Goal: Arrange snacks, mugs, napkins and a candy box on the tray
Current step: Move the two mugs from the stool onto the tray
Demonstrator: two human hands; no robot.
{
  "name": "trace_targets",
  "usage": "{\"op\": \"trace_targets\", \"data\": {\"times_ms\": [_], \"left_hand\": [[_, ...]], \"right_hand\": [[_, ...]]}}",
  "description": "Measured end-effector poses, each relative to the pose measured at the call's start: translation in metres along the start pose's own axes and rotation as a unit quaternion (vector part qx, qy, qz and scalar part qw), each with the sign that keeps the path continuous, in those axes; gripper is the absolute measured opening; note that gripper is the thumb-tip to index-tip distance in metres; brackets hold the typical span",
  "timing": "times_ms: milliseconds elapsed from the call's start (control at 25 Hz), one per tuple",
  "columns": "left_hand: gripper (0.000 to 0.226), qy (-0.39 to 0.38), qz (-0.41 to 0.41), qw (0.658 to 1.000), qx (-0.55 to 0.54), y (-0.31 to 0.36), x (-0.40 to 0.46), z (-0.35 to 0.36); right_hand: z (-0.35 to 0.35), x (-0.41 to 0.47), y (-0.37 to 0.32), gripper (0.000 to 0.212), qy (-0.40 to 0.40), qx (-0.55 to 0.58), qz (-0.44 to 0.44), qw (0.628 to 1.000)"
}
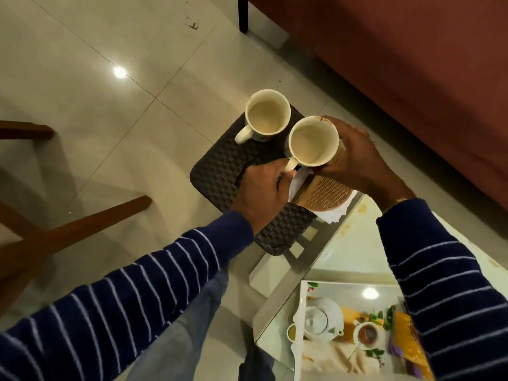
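Observation:
Two cream mugs are above a dark woven stool. The far mug stands on the stool, its handle pointing left. My left hand pinches the handle of the near mug, and my right hand wraps its right side; this mug is lifted. White napkins and a copper-coloured woven candy box lie on the stool under my hands. The white tray, printed with a teapot picture, sits on the glass table at the lower right. A yellow and purple snack packet lies on the tray, partly behind my right sleeve.
A red-brown sofa fills the upper right, with a dark leg on the tiled floor. Wooden chair legs cross the left side. The glass table edge lies just right of the stool.

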State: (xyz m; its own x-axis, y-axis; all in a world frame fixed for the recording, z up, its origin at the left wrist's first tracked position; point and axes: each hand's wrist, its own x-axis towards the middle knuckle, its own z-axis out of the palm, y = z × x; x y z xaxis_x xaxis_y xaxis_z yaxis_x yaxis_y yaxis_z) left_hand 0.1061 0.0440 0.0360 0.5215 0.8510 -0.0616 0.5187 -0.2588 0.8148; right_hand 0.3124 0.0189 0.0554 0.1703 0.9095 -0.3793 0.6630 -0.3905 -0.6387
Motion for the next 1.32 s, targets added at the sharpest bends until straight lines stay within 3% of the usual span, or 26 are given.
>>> {"op": "trace_targets", "data": {"times_ms": [200,360,520,680,800,1320], "left_hand": [[0.021,0.021,0.113,0.992,0.042,0.046,-0.033,-0.022],[0.023,-0.031,0.188,0.981,0.025,0.078,-0.096,-0.020],[0.032,-0.180,0.130,0.973,0.069,0.075,-0.171,0.007],[0.026,-0.229,0.150,0.955,0.116,0.060,-0.215,0.047],[0.028,-0.298,0.099,0.944,0.098,0.041,-0.225,0.065],[0.029,-0.285,0.097,0.944,0.137,0.000,-0.236,0.099]], "right_hand": [[-0.026,-0.076,-0.021,0.090,0.094,0.024,-0.016,0.995],[-0.020,-0.178,-0.015,0.089,0.167,0.041,-0.025,0.985],[0.041,-0.274,0.018,0.088,0.184,0.099,0.075,0.975],[0.113,-0.323,0.062,0.081,0.175,0.151,0.149,0.961],[0.143,-0.331,0.081,0.080,0.179,0.199,0.162,0.950],[0.170,-0.327,0.091,0.074,0.177,0.245,0.206,0.931]]}}
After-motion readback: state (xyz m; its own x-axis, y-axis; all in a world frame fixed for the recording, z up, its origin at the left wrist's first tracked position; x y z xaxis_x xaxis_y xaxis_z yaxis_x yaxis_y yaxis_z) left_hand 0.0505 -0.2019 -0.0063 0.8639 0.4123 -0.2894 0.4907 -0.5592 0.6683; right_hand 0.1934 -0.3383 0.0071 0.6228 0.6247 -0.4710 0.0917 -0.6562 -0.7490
